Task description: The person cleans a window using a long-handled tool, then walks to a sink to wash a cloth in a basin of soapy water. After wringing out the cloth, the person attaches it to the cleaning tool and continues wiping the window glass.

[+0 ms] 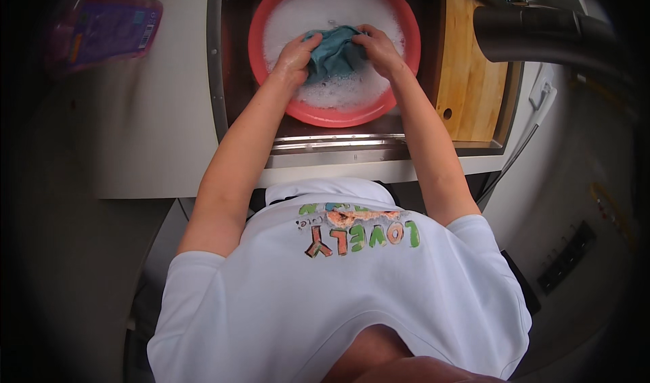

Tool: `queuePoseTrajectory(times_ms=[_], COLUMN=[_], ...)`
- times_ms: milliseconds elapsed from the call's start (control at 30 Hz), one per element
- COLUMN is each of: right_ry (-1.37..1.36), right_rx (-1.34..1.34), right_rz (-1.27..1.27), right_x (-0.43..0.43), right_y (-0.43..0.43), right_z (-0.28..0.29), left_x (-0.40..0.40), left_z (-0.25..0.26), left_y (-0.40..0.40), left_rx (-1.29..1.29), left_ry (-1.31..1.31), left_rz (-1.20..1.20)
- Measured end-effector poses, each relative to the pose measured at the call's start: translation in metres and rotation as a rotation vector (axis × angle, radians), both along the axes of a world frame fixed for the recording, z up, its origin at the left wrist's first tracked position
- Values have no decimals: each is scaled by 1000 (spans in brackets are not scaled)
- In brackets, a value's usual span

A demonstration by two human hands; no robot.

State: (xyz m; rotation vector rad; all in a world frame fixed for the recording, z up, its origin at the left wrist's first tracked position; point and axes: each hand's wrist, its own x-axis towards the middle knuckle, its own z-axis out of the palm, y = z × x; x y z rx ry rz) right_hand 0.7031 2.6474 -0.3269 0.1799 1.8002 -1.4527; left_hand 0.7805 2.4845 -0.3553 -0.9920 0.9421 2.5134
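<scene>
A wet teal cloth (332, 55) is stretched between my two hands, bunched and creased, just over a round red plastic basin (335, 118). White suds (325, 7) cover the water in the basin. My left hand (298, 58) grips the cloth's left edge, thumb on top. On its right edge, my right hand (378, 50) pinches the fabric between thumb and fingers. The cloth's lower part hangs close to the foam; whether it touches the water I cannot tell.
Around the basin is a dark sink with a metal rim (335, 157). A wooden board (469, 93) with a hole lies at its right, a black faucet (528, 33) reaching over it. On the white countertop (162, 129) at the left stands a pink-and-purple bottle (109, 27).
</scene>
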Motion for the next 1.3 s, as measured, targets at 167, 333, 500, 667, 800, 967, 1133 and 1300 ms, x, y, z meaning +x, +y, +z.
queuePoseTrajectory(times_ms=[167,333,500,667,800,967,1133,1300], right_ry=[666,958,860,806,527,644,803,427], right_rx=[204,417,591,594,630,548,504,443], right_rz=[125,334,348,304,165,105,768,358], right_x=[39,62,48,70,12,22,38,42], right_y=[-54,-76,-62,-76,-13,-5,14,-7], right_z=[14,16,7,2,-41,-21,-48,-58], left_x=[-3,25,7,18,-9,8,8,5], left_z=[11,-44,-11,-64,31,-19,-10,-21], left_y=[2,24,42,28,25,-21,-2,4], left_rx=[99,694,300,77,-26,-1065,-1240,-179], left_ry=[-264,611,-148,77,-256,58,129,-132], left_rz=[170,275,249,-101,135,-308,-998,-143])
